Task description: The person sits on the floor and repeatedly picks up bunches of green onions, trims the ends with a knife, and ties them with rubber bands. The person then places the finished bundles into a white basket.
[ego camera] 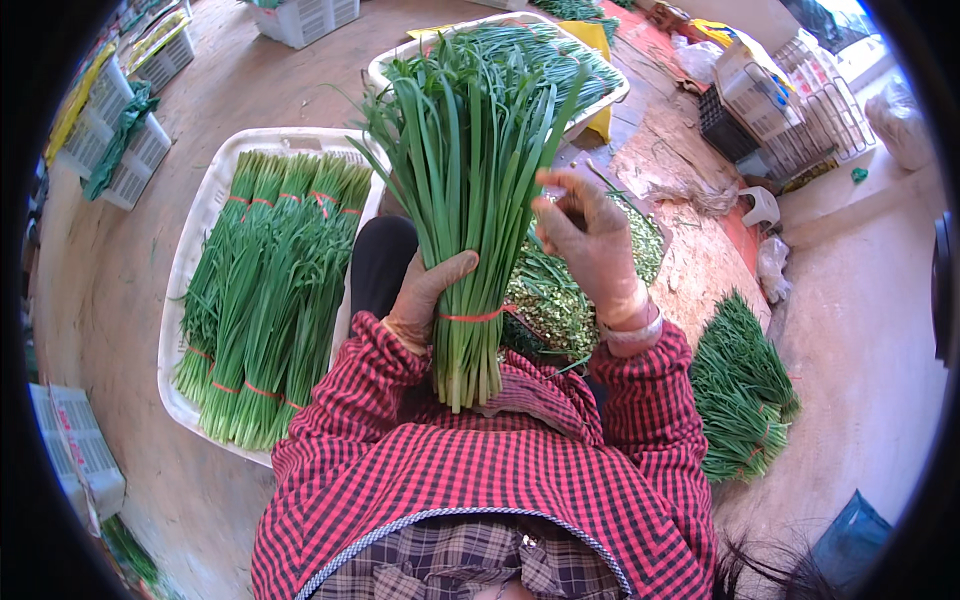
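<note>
My left hand point(429, 296) grips a bundle of garlic chives point(472, 225) around its lower part, thumb across the front. A red tie point(477, 316) circles the stems just below that thumb, and the pale cut ends point towards my body. At the right edge of the leaves, my right hand point(592, 244) is raised with its fingers curled; whether thumb and fingertips pinch a leaf cannot be told. Both hands appear to wear thin, soiled gloves. Trimmed scraps point(559, 319) lie below and behind my right hand.
A white crate point(169, 315) of tied bundles stands at the left. Another white crate point(626, 91) of greens is beyond the held bundle. More bundles point(742, 397) lie on the floor at the right. Stacked crates point(765, 97) and a white stool point(760, 206) stand at upper right.
</note>
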The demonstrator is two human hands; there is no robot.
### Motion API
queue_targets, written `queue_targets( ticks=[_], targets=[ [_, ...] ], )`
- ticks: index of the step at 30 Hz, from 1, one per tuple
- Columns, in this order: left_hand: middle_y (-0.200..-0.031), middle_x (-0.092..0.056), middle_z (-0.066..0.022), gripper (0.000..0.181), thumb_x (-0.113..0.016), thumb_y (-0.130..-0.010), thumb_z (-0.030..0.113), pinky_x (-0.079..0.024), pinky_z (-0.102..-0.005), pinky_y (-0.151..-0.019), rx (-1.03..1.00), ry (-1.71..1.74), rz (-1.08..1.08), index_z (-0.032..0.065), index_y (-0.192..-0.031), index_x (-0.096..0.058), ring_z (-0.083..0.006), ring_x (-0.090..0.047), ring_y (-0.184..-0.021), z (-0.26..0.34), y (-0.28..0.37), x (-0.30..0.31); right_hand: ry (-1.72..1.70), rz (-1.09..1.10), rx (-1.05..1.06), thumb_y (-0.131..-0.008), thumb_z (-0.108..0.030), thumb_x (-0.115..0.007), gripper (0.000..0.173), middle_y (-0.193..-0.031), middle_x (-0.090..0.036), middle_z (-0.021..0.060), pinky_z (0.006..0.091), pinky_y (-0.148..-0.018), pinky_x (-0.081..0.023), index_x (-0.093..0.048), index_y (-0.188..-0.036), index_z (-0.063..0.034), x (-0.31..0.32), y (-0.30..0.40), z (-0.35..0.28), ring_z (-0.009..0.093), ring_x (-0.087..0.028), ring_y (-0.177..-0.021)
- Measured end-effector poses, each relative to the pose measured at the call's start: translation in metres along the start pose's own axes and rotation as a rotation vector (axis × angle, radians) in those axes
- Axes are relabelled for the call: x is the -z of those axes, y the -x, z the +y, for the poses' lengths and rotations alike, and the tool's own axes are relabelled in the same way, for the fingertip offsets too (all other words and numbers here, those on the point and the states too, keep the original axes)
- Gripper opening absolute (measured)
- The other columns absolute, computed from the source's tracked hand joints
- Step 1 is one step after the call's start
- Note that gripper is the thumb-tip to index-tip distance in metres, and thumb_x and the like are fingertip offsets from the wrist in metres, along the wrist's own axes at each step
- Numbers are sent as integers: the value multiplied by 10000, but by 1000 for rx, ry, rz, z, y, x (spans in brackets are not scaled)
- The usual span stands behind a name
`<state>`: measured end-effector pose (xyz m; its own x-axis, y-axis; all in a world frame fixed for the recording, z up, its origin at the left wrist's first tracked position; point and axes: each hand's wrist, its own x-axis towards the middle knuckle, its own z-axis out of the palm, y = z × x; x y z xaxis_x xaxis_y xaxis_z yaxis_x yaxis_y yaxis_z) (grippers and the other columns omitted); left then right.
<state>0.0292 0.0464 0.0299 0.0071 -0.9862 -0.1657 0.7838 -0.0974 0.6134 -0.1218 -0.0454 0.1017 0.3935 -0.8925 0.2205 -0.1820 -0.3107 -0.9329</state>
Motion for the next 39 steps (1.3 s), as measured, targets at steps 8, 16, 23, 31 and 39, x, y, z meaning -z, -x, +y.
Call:
queue_targets(
  ticks=[8,16,23,31,39],
  targets=[
    [-1068,-594,-86,535,-691,-747,166,-489,-317,-803,-35,-74,-69,24,-1216,-475,-185,-596,-918,-3,5,3,264,-43,88,-821,-93,-624,61,-604,-573,54,245,-476,-436,-609,-837,-36,-3,-27,-1,96,-548,-516],
    [-1084,-590,-97,556,-681,-757,185,-482,-313,-820,-93,57,-88,18,-1239,-460,-179,-596,-921,21,13,9,308,43,242,-852,-91,-605,48,-654,-581,13,218,-488,-413,-616,-864,-46,1,-34,18,63,-502,-532],
    [-1079,-594,-130,564,-672,-741,166,-514,-346,-784,-198,58,21,11,-1239,-457,-215,-610,-923,53,47,37,179,108,8,-883,-90,-564,75,-700,-596,21,195,-533,-437,-580,-943,-48,38,-88,23,62,-527,-581],
    [-1037,-606,-134,520,-690,-755,120,-563,-331,-662,-512,-575,678,6,-1214,-472,-242,-636,-835,217,157,105,540,-262,-270,-823,-156,-629,434,-813,-601,27,225,-655,-454,-487,-1201,6,118,-50,107,95,-549,-711],
    [-1252,-501,-136,847,-749,-637,176,-363,-354,-1013,-214,-1788,742,19,-1348,-316,-255,-496,-1127,207,226,316,521,-116,-759,-857,-218,-575,290,-787,-627,41,229,-524,-448,-548,-1080,-34,186,-10,126,108,-590,-623]
  ],
)
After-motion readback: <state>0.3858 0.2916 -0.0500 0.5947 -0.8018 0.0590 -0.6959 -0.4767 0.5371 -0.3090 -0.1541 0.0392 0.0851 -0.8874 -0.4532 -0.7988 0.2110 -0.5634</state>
